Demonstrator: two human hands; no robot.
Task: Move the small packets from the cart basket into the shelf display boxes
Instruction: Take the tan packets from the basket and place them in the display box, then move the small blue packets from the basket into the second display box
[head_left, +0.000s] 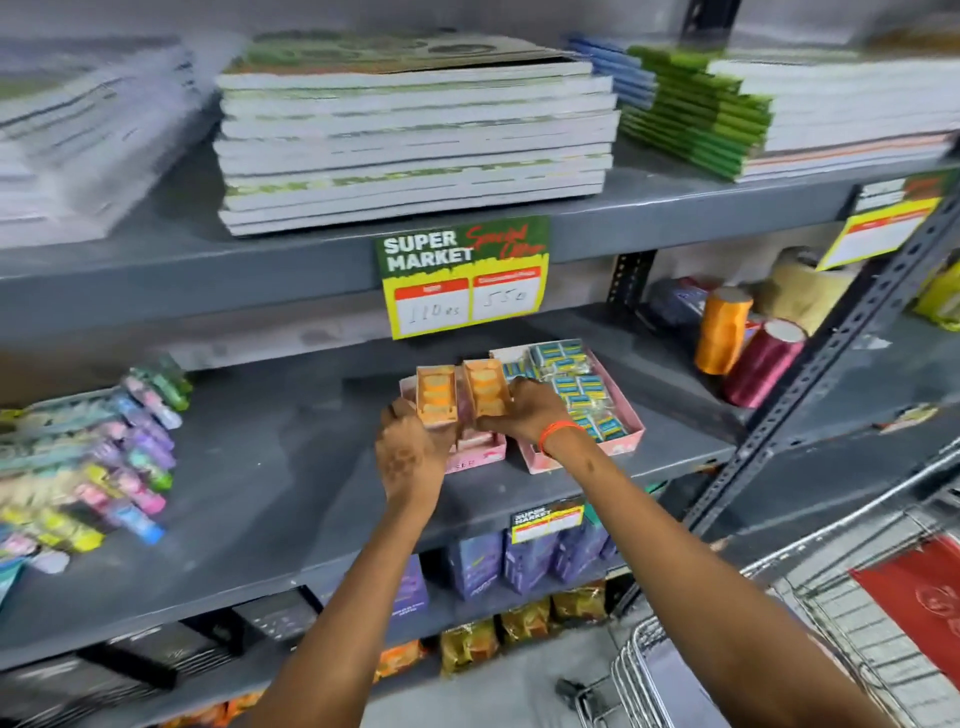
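Observation:
Two small orange packets stand side by side above a pink display box (475, 457) on the grey middle shelf. My left hand (410, 447) grips the left orange packet (435, 396). My right hand (524, 410), with an orange wrist band, grips the right orange packet (485, 387). Both hands are over the pink box, and what lies inside it is hidden by them. A second pink display box (621, 434) just to the right holds several small blue and yellow packets (576, 384). The wire cart basket (779, 613) is at the lower right.
Stacked notebooks (415, 135) fill the shelf above, over a "Super Market" price tag (462, 275). Colourful packs (104, 457) lie at the shelf's left. Orange and magenta thread spools (737, 343) stand to the right beside a slotted upright post (841, 343). A red bag (919, 608) sits in the cart.

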